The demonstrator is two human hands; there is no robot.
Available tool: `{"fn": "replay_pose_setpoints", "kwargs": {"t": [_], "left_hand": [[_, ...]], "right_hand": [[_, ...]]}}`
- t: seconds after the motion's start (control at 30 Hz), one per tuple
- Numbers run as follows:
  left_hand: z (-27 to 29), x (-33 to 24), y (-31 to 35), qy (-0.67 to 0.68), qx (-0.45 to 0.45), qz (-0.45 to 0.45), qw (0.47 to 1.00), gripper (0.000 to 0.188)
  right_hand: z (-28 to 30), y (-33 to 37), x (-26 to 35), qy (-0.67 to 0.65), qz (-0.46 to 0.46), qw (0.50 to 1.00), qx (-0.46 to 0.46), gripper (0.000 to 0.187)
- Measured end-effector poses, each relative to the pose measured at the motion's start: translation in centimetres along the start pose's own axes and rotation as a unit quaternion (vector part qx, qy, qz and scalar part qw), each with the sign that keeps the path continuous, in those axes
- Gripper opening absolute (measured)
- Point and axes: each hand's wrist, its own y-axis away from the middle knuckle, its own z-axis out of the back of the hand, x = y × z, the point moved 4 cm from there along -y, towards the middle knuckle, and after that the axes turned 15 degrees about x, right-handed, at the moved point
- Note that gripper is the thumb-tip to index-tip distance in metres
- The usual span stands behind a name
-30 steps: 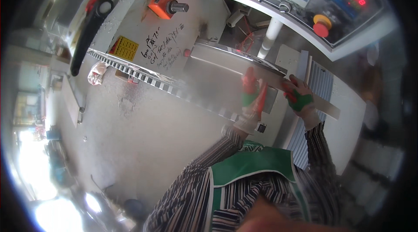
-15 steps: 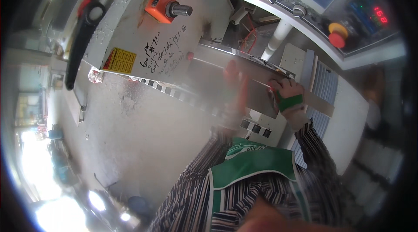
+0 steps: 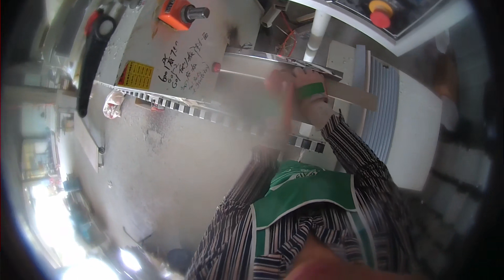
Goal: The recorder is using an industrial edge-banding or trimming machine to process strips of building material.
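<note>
My left hand [image 3: 281, 88] is smeared by motion, so its fingers do not show clearly. It is over the metal bed of a machine, close beside my right hand [image 3: 311, 88]. My right hand wears a green band across the palm, and its fingers curl forward; what they hold, if anything, is hidden. A thin pale rod [image 3: 244, 74] with a red end [image 3: 216, 67] runs across the bed towards both hands. From beside my right hand a flat brownish-grey strip [image 3: 352, 95] reaches out to the right.
A control panel [image 3: 341, 4] with knobs and a red stop button [image 3: 380, 16] hangs above. An orange counter with a shaft [image 3: 178, 12] juts from the machine's white side. At right lies a stack of grey ribbed pieces [image 3: 382, 104]; a black lever [image 3: 94, 64] stands left.
My right hand has moved left along the rod, to beside my left hand. The left hand stays over the bed, blurred. The whole view has shifted a little.
</note>
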Motion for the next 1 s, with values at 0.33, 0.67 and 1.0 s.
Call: {"fn": "replay_pose_setpoints", "kwargs": {"t": [0.33,0.67,1.0], "left_hand": [[4.5,-2.3,-1.7,0.322,0.029,0.055,0.945,0.057],[8.9,-3.6,-2.0,0.288,0.019,0.026,0.957,0.057],[1.7,-1.7,-1.0,0.199,0.084,0.045,0.975,0.048]], "right_hand": [[-1.8,9.3,-6.0,-0.049,-0.044,0.993,-0.101,0.035],[-0.8,9.1,-6.8,-0.003,-0.048,0.990,-0.130,0.027],[-3.7,4.2,-4.0,-0.071,-0.068,0.993,-0.072,0.022]]}}
